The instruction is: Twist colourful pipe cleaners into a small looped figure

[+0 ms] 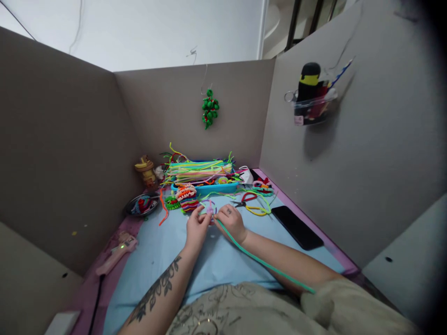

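head view: a small purple piece pinched between two hands, a long green stem trailing loose

head camera looks down on a light blue mat (167, 260) laid over the tabletop. near the mat's middle, toward its far edge, the left hand (196, 228) and right hand (231, 221) meet, fingertips closed in a pinch on a small purple pipe-cleaner piece (210, 208). how firmly either grips it is too small to tell. a long green pipe cleaner (258, 260) runs from that pinch back over the right forearm to the near edge.

that trailing length looks the likeliest trouble: it lies across the arm, so a turn of the wrist could drag it and tug the piece out of the pinch, or kink the stem.

just beyond the hands, a blue tray (209, 187) of bright stems, coiled pieces (186, 195) and red-handled scissors (244, 201) crowd the far edge; a reach forward could snag loose ends there. a black phone (296, 226) lies near the right edge, a pink glue gun (117, 251) with a lit lamp at the left edge, its cord running to the near edge, where an elbow might catch it.
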Demonstrator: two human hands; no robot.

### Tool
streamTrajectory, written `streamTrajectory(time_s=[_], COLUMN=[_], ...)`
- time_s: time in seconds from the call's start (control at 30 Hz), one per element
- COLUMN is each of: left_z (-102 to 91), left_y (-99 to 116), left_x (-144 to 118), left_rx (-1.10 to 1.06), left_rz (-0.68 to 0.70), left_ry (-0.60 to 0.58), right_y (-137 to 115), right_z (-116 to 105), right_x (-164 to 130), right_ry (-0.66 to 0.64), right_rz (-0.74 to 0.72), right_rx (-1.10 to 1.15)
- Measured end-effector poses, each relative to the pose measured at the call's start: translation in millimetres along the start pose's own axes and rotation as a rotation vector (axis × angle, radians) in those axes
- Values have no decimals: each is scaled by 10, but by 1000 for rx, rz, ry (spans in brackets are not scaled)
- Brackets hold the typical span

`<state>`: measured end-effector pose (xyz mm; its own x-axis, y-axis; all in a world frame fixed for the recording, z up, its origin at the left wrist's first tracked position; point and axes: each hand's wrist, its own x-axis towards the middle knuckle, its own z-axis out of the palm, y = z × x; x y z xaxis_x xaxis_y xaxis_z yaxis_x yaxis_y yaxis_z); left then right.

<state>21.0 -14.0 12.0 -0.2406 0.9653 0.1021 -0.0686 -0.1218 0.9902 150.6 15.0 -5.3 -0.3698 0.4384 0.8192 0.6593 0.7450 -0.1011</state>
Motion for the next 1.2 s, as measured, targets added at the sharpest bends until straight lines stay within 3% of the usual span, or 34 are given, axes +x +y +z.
streamTrajectory(time_s=[0.37,0.73,0.87,1.2], left_z=[-32,-41,-36,-37], left_y=[-65,-53,-38,-4], left_x=[58,59,50,27], left_rx=[-42,-49,-59,7], left_rz=[14,68,99,94], left_ry=[-41,-126,-109,-91], right_y=[15,5,2,20], right_z=[-2,5,25,33], right_x=[7,25,19,-7], right_ry=[-3,14,63,66], right_rz=[174,313,391,291], right_rx=[331,537,548,424])
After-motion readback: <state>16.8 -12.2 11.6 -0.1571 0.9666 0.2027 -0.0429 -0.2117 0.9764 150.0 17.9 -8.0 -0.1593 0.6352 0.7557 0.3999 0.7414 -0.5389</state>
